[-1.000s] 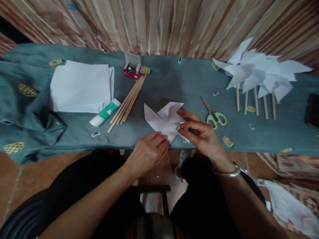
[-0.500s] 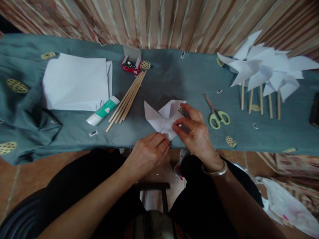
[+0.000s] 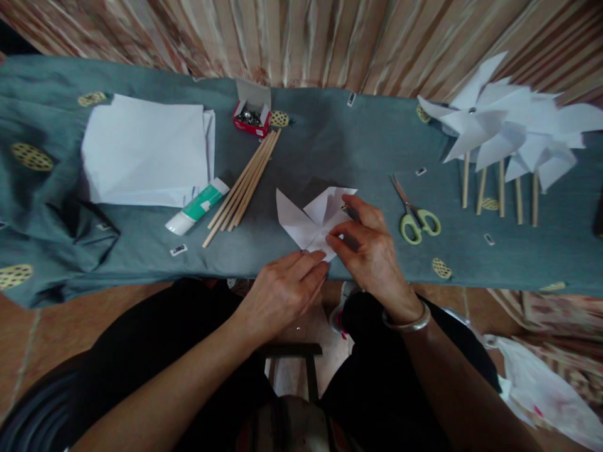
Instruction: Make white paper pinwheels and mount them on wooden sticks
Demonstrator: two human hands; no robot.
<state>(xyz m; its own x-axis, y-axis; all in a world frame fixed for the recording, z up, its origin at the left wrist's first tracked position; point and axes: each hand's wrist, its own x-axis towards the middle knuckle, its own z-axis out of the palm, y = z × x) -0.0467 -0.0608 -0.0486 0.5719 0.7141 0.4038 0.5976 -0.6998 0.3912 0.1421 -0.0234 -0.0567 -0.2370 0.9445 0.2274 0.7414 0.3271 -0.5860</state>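
One red box, left of the scissors (image 3: 411, 209), held small metal pieces (image 3: 249, 117). One paper pinwheel (image 3: 306, 233), also scissors-left: left hand (image 3: 285, 285) gripped, right hand (image 3: 374, 251) pinched it. Five pinwheel sticks (image 3: 501, 188) stood out scissors-right.

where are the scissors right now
In the head view, the green-handled scissors lie on the cloth, right of the right hand and left of the stick-mounted pinwheels.

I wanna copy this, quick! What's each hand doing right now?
Left hand: closed, holding the paper at its near edge.
Right hand: closed, pinching the same paper.
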